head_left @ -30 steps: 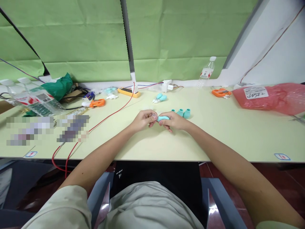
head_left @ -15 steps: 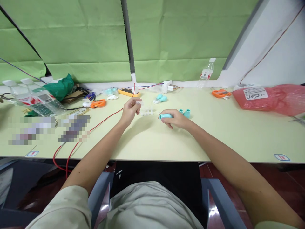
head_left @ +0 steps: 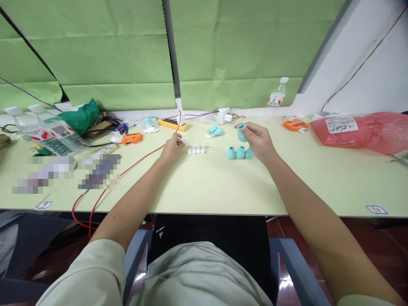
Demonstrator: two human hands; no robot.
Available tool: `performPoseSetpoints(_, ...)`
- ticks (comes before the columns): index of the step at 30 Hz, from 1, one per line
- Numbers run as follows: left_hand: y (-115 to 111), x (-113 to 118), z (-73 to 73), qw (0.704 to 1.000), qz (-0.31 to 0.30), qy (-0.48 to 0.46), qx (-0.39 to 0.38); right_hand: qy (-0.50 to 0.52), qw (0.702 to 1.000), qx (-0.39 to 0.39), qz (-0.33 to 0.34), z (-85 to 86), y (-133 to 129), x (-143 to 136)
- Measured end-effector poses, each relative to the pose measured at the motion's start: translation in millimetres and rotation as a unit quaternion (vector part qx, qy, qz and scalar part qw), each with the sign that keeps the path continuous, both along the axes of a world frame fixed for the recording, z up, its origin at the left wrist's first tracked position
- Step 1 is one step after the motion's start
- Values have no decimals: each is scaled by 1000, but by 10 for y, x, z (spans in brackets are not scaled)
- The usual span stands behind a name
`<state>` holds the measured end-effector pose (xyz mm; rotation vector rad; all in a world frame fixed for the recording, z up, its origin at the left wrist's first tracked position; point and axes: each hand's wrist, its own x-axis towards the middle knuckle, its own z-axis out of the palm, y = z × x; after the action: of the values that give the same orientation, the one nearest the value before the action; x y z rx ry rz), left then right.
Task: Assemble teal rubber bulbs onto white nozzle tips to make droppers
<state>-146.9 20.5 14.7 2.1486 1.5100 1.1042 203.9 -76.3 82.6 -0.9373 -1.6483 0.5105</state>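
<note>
My right hand is closed on a teal bulb-shaped piece, its round opening facing up. Just below that hand, three similar teal bulbs stand in a row on the table, the rightmost partly covered by the hand. My left hand is at the left of several small white pointed pieces, with its fingers loosely curled; whether it holds anything cannot be made out. Tiny white bits lie between the white pieces and the teal bulbs. Behind them rests a pair of teal pieces with white tips.
A yellow multimeter and a white plug are at the back. Orange tools, clear bottles and a green bag are left. A bottle, orange tool and red bag are right.
My right hand has moved right and away from me, and its teal bulb has turned from lying sideways to upright. My left hand has lowered slightly leftward. More of the teal row and white pieces shows.
</note>
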Motion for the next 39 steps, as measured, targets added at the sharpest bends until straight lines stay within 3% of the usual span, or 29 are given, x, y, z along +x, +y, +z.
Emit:
performPoseSetpoints(3,6,0,-7,1000,-6,12,-2,-2,1000,28,-2,-23,37,23)
performPoseSetpoints(11,-35,29,-3,1000,-19,13,-6,-62,998,0,-23,-201,43,-149)
performPoseSetpoints(18,-54,38,7,1000,-25,5,-3,9,998,-66,-3,-201,21,-200)
performPoseSetpoints(29,-51,25,8,999,-35,6,-13,-95,994,32,-31,-275,80,-213)
performPoseSetpoints(39,-28,11,-18,999,-42,17,-3,-158,985,61,-27,-341,84,-257)
